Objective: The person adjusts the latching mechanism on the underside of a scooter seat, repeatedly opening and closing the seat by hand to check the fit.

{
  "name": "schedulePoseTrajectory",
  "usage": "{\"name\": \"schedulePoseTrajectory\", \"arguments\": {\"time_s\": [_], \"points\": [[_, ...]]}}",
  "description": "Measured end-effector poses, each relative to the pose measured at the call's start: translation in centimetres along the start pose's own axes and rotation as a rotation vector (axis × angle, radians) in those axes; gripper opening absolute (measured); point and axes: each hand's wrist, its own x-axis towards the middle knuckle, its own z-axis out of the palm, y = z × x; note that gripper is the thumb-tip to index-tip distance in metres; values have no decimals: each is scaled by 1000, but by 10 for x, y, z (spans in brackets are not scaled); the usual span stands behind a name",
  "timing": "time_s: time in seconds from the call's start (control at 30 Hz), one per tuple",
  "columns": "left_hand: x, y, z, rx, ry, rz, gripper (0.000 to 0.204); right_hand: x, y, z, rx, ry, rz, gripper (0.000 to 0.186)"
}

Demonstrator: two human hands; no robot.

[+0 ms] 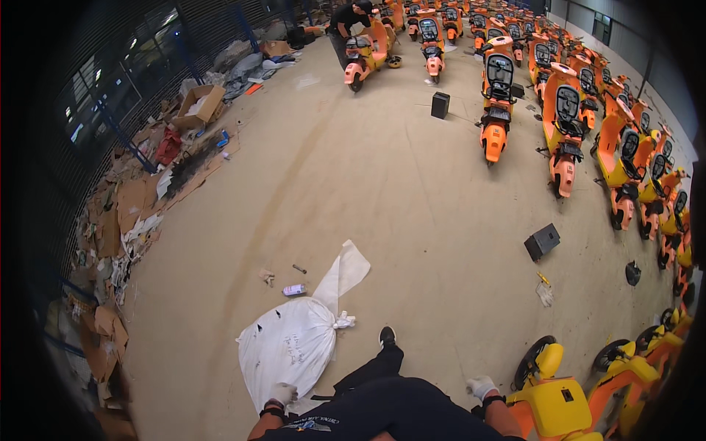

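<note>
My left hand (282, 394), in a white glove, is in front of the lower edge of a stuffed white sack (290, 345); its fingers look curled, with nothing visible in them. I cannot tell whether it touches the sack. Off to the right, my gloved right hand (482, 386) hangs beside a yellow scooter (553, 406), fingers curled in and nothing showing in them. The sack lies on the floor, its neck tied in a knot (343, 320) and dark handwriting on its side. A pale strip of sheeting (344, 273) extends beyond it.
Rows of orange scooters (494, 136) line the right side. Black boxes (542, 242) and a glove (544, 295) lie on the floor. A spray can (293, 290) is beside the sack. Cardboard and scrap (132, 206) heap along the left. A person (351, 26) bends over a scooter far off.
</note>
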Motion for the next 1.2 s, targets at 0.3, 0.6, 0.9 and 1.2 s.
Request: {"name": "schedulePoseTrajectory", "arguments": {"time_s": [0.3,0.6,0.9,1.2], "points": [[58,340,27,234,-6,447,25,31,-97,-55,318,117,56,26],[109,433,107,174,28,320,22,178,-215,-164,212,-14,-82,27],[99,476,186,-43,2,30,23,319,-448,-368,-117,73,-191,30],[178,630,211,61,-10,-65,19,402,-608,-423,-131,162,-410,30]]}}
